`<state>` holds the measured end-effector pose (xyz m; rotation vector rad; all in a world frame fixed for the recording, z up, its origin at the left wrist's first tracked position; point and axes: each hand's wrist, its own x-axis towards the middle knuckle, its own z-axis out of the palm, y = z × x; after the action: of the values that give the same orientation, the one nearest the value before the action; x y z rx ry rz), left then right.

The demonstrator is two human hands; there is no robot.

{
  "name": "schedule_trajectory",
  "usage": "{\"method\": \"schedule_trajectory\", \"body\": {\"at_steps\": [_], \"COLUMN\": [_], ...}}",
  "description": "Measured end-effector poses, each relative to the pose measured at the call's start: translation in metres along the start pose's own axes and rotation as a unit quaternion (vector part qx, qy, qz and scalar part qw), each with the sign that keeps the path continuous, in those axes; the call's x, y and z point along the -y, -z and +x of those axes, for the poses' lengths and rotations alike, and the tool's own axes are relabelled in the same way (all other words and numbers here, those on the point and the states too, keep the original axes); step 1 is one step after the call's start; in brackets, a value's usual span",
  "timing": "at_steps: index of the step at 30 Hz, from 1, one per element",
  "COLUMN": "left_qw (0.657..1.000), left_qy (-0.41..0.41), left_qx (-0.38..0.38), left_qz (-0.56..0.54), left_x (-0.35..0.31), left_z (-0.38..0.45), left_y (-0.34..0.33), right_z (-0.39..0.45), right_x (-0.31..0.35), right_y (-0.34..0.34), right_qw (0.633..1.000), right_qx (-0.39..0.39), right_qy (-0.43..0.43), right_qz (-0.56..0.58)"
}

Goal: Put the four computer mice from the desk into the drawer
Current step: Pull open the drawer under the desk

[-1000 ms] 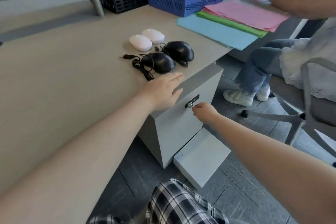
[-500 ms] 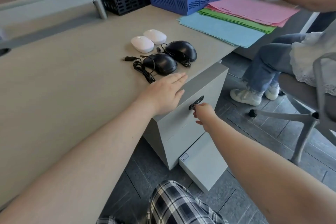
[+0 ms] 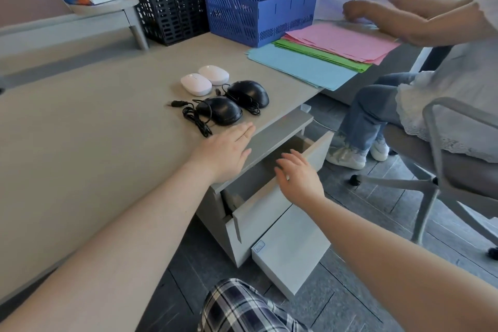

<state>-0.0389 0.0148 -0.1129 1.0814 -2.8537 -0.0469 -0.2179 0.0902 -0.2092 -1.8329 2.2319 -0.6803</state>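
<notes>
Black wired mouse (image 3: 218, 114) lies near the counter's front edge, just beyond the flat, empty left hand (image 3: 225, 152); the right hand (image 3: 297, 178), released, hovers over the open drawer (image 3: 269, 183).

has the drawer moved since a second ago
Yes. The drawer was shut flush with its cabinet a second ago; now it is pulled outward, toward the person, its front standing clear of the cabinet top, with the right hand open above it.

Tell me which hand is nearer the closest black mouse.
Left. The left hand lies flat on the desk just short of the black mouse; the right hand hovers over the open drawer.
</notes>
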Motion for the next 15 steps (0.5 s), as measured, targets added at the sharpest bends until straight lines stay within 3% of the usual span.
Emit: {"method": "schedule_trajectory", "body": {"at_steps": [3,15], "left_qw": [0.999,0.995], "left_qy": [0.029,0.083], "left_qx": [0.021,0.053], "left_qz": [0.038,0.024], "left_x": [-0.012,-0.030], "left_z": [-0.006,-0.031], "left_y": [0.001,0.011], "right_z": [0.006,-0.050], "right_x": [0.000,-0.029], "right_y": [0.002,0.051], "right_qw": [0.990,0.982], "right_qx": [0.098,0.114], "right_qy": [0.057,0.068], "right_qz": [-0.084,-0.130]}}
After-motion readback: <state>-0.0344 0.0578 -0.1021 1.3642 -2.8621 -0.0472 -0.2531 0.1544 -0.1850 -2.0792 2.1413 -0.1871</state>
